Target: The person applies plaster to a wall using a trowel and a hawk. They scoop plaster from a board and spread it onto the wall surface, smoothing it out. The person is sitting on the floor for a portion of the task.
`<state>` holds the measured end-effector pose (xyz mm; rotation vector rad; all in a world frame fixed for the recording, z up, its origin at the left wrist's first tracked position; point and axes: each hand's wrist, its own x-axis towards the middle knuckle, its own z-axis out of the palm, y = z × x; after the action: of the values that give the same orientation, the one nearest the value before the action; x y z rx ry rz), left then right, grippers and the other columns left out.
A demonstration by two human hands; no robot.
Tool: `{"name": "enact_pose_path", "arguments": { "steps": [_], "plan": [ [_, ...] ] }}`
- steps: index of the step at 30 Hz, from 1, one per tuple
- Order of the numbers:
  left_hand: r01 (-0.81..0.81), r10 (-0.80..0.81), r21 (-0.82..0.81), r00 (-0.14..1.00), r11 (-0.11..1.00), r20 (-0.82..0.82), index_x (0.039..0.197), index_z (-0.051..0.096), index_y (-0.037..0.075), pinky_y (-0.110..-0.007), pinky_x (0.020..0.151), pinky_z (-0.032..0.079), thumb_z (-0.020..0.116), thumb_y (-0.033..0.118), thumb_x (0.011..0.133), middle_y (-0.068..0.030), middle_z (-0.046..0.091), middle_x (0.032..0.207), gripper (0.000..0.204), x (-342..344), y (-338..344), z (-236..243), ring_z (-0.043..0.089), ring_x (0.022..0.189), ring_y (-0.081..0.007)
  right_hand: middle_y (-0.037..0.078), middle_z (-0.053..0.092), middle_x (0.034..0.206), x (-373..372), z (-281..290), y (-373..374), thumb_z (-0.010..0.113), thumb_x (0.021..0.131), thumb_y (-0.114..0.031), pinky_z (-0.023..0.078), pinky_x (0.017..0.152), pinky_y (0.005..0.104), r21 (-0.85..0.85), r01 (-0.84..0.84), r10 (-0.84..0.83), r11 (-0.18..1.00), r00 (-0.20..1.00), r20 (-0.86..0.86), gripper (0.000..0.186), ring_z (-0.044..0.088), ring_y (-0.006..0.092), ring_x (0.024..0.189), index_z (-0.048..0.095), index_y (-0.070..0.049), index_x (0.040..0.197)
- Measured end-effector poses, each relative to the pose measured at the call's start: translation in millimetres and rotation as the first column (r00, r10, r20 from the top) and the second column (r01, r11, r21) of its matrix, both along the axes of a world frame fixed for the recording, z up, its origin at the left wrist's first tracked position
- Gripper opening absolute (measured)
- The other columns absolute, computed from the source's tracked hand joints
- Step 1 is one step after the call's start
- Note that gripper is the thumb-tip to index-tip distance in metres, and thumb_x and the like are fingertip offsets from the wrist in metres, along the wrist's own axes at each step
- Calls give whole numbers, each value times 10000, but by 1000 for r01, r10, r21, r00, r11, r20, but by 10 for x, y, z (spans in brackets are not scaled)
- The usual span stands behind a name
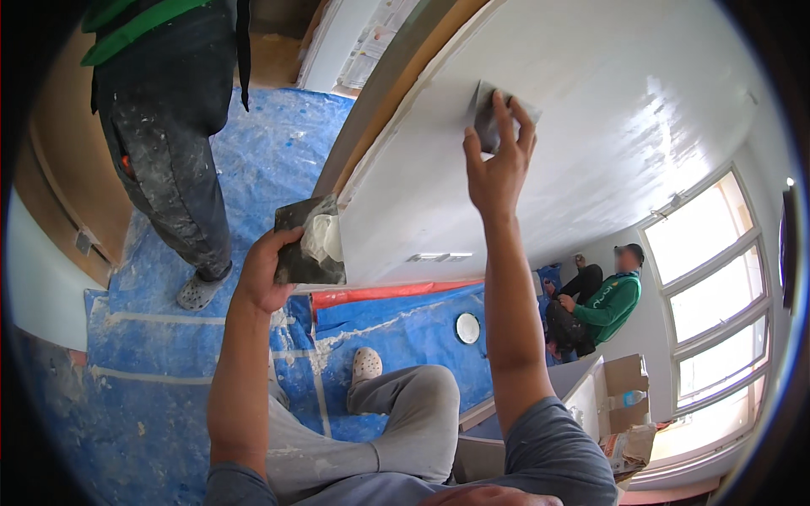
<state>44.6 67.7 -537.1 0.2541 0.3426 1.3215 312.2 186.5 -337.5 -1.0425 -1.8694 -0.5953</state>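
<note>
A dark square metal plate [297, 263] with a mound of white putty [321, 239] on it is gripped at its edge by my left hand [268, 268], thumb on top. Raised ahead, my right hand [499, 169] presses a flat metal putty blade [487, 118] against the white wall [582, 110], its fingers spread over the blade's face. The wall shows a wet sheen to the right of the blade. A brown wooden frame [371, 97] borders the wall on the left.
Blue sheeting [278, 126] smeared with white covers the floor. At the left stands a person in stained dark trousers [164, 169]; another in a green top [612, 304] sits at the right. Below are a round white-topped tub [467, 328], a cardboard box [626, 379] and windows [713, 278].
</note>
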Motion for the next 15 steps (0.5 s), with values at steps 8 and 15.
{"name": "enact_pose_path", "arguments": {
  "steps": [8, 15],
  "plan": [
    [2, -3, -41, 999, 999, -42, 1222, 634, -3, -378, 902, 580, 602, 155, 977, -112, 713, 1143, 293, 58, 21, -15, 712, 1001, -213, 170, 438, 1511, -56, -981, -83, 752, 824, -207, 289, 1152, 562, -70, 8, -7, 998, 1000, 17, 690, 363, 425, 1421, 540, -183, 1480],
    [3, -5, -19, 995, 1000, -96, 1214, 641, 2, -392, 904, 584, 590, 169, 988, -111, 712, 1148, 285, 180, -5, 21, 711, 1019, -225, 151, 445, 1510, -12, -1534, -241, 758, 837, -218, 296, 1141, 566, -206, 34, -27, 978, 999, 35, 684, 352, 400, 1437, 536, -207, 1483]
  ]
}}
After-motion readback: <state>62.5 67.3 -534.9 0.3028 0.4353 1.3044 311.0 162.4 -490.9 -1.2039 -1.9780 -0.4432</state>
